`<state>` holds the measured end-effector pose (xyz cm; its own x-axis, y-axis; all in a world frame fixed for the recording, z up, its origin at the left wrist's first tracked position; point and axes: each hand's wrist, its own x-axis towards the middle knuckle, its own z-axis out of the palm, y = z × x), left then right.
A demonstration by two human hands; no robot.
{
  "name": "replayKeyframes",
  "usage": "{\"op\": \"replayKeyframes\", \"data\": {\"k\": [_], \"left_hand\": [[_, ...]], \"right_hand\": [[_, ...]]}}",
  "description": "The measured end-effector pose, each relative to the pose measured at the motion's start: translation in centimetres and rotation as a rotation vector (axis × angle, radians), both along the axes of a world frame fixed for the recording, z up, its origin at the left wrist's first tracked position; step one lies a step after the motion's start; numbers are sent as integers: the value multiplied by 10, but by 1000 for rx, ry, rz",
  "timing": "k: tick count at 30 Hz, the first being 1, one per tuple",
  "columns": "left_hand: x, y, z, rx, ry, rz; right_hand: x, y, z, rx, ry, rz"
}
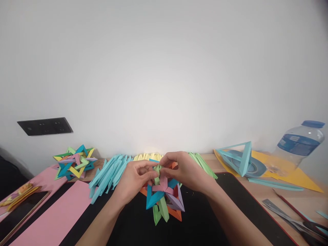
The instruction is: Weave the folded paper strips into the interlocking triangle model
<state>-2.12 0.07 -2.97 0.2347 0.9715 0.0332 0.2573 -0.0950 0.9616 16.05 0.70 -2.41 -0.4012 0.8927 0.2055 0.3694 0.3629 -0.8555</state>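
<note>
Between my two hands is a multicoloured folded-paper star (160, 196), made of blue, green, pink, purple and orange strips locked together. My left hand (139, 176) pinches the star's upper left side, thumb and fingers on a light green strip. From the other side, my right hand (183, 169) pinches the tip of that green strip near a pink one. Both hands are closed, and the fingers partly hide the top of the star. The star's lower points hang over the black mat (202, 218).
Light blue folded strips (110, 176), yellow strips (147, 156) and green strips (203, 164) lie along the wall. A finished paper star (75, 162) and pink paper (55, 218) are left. Right are a blue plate (258, 167), bottle (298, 145), scissors (289, 218) and pencil (292, 206).
</note>
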Motion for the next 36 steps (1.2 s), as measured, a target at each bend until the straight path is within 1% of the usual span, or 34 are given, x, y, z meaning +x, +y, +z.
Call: {"op": "replayKeyframes", "data": {"k": [8,14,22,29,36], "left_hand": [[0,-1,-2,18,-6,-2],[3,-1,-3,15,-1,13],[2,0,-2,32,7,1],[3,0,-3,40,8,15],[3,-3,-3,48,35,16]], "right_hand": [[2,2,-1,-64,37,60],[2,1,-2,-38,16,23],[2,0,0,-60,26,33],[1,1,-1,-72,38,32],[5,3,-2,-102,62,98]]}}
